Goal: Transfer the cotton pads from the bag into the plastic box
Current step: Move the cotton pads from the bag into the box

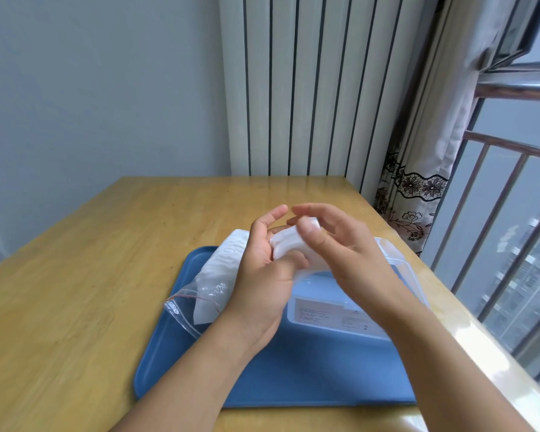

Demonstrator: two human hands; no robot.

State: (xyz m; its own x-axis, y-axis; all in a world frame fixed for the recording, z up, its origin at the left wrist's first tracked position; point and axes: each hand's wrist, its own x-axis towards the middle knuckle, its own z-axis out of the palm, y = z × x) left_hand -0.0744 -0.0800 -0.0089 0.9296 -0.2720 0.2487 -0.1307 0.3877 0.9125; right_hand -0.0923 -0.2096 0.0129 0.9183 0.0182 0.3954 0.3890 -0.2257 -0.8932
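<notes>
A small stack of white cotton pads (286, 244) is held between both hands above the blue tray (293, 375). My left hand (262, 275) grips the stack from the left, thumb curled under it. My right hand (334, 244) pinches it from the right, thumb on top. A clear zip bag (214, 275) with more white pads lies on the tray's left side, partly behind my left hand. The clear plastic box (340, 313) sits on the tray to the right, beneath my right hand and forearm.
The tray rests on a wooden table (91, 260). A white radiator (309, 88) stands behind the table. A curtain (418, 198) and a window with railings (496, 229) run along the right edge.
</notes>
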